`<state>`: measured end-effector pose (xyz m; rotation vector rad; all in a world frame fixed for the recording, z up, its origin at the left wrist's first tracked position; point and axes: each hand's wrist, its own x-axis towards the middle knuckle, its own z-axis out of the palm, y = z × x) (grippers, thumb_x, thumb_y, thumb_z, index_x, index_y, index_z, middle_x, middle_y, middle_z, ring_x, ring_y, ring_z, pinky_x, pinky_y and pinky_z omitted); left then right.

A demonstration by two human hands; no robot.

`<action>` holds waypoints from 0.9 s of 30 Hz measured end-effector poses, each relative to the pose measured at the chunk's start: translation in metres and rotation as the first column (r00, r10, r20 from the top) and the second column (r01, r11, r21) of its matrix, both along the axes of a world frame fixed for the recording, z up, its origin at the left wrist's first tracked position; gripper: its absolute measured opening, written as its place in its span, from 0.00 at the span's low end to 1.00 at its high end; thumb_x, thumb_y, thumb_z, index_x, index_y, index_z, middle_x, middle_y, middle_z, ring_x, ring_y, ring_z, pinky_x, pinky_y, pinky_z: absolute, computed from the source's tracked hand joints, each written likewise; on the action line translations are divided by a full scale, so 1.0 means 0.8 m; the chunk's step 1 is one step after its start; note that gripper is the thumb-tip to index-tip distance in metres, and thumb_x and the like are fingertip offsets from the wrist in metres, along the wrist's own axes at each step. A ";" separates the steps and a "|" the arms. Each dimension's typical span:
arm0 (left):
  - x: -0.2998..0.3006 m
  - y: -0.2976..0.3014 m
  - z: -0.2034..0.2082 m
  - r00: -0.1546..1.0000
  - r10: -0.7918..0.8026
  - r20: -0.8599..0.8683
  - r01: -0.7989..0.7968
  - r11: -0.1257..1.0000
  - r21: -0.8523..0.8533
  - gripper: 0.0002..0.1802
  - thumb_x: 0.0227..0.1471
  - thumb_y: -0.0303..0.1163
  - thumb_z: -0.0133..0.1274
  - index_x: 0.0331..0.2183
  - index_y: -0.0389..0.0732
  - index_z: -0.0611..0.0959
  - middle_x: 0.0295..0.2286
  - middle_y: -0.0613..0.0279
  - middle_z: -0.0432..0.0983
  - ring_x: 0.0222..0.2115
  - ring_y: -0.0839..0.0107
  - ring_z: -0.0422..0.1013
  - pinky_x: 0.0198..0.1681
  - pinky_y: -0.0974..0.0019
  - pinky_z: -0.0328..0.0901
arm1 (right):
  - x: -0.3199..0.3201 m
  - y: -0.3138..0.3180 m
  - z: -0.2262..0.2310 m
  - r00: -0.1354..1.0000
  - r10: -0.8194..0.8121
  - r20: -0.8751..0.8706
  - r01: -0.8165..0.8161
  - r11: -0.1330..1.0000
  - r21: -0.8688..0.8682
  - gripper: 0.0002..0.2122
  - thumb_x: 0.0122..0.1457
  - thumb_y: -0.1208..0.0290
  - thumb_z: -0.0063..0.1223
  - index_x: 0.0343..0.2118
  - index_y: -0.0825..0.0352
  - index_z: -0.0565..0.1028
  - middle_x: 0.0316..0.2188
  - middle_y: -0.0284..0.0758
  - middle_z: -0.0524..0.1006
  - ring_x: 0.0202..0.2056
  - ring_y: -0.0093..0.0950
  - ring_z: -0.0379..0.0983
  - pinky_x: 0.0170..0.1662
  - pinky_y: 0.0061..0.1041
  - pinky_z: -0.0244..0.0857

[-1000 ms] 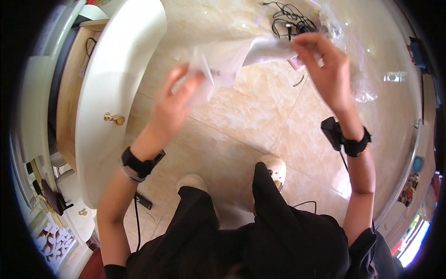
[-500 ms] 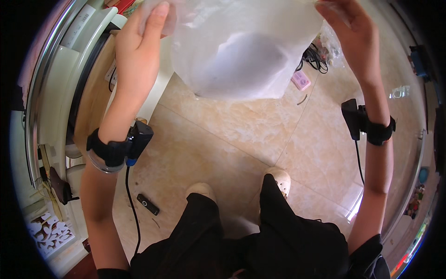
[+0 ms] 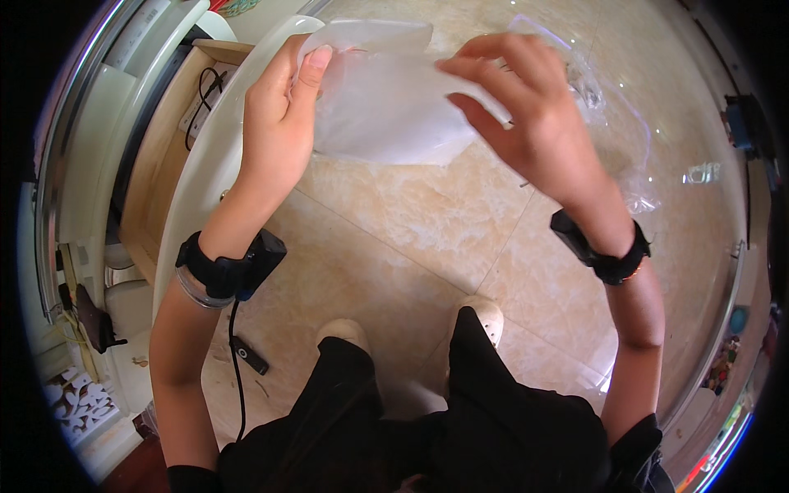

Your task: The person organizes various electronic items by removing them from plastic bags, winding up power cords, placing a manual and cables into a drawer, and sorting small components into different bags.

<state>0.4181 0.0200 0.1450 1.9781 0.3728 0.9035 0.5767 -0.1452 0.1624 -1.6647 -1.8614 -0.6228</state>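
Pinching the bag (image 3: 386,115), left hand (image 3: 279,123) points forward.

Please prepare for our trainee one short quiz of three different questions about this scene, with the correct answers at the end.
1. Which hand pinches the white bag?
2. True or false: the drawer on the left side stands open.
3. Choose one. The right hand is:
A) clenched into a fist
B) open, with thumb and fingers apart
C) inside the drawer

Key:
1. The left hand.
2. True.
3. B.
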 end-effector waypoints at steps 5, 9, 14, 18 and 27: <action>0.003 -0.002 -0.004 1.000 0.003 -0.014 -0.003 1.000 -0.003 0.14 0.59 0.36 0.42 0.40 0.37 0.74 0.21 0.67 0.68 0.21 0.79 0.58 0.26 0.75 0.57 | -0.022 0.013 -0.004 0.999 0.000 -0.042 -0.002 0.999 -0.036 0.14 0.39 0.76 0.60 0.32 0.63 0.74 0.32 0.31 0.70 0.33 0.30 0.67 0.35 0.26 0.60; 0.012 -0.002 -0.009 0.994 -0.045 0.100 0.040 0.998 0.048 0.12 0.58 0.34 0.43 0.39 0.37 0.74 0.19 0.65 0.65 0.19 0.78 0.55 0.24 0.76 0.56 | -0.007 0.022 -0.003 0.995 -0.049 -0.091 0.051 0.998 0.021 0.13 0.39 0.77 0.60 0.32 0.63 0.73 0.31 0.31 0.70 0.32 0.31 0.66 0.35 0.29 0.60; 0.007 -0.001 -0.002 0.999 0.022 -0.035 -0.019 0.995 0.099 0.13 0.58 0.35 0.43 0.40 0.36 0.74 0.24 0.62 0.68 0.24 0.78 0.60 0.29 0.74 0.59 | 0.003 0.020 0.001 0.984 0.010 -0.179 -0.014 1.000 -0.018 0.10 0.44 0.79 0.57 0.31 0.65 0.71 0.26 0.34 0.71 0.27 0.31 0.69 0.30 0.27 0.63; 0.005 -0.003 -0.004 0.999 -0.049 -0.021 0.046 0.993 -0.111 0.15 0.59 0.36 0.41 0.40 0.34 0.74 0.33 0.66 0.74 0.32 0.80 0.65 0.38 0.75 0.62 | -0.002 0.005 0.004 0.719 -0.080 -0.690 -0.105 0.969 -0.222 0.06 0.54 0.77 0.50 0.35 0.68 0.69 0.30 0.34 0.74 0.30 0.26 0.74 0.28 0.22 0.67; 0.018 -0.018 -0.013 0.976 -0.195 0.098 0.174 0.966 0.189 0.08 0.55 0.27 0.43 0.36 0.34 0.75 0.24 0.54 0.72 0.23 0.66 0.66 0.29 0.69 0.62 | 0.034 0.029 0.049 0.880 -0.352 -0.318 -0.235 0.260 -0.937 0.18 0.46 0.70 0.55 0.41 0.68 0.70 0.34 0.40 0.76 0.34 0.33 0.74 0.34 0.26 0.67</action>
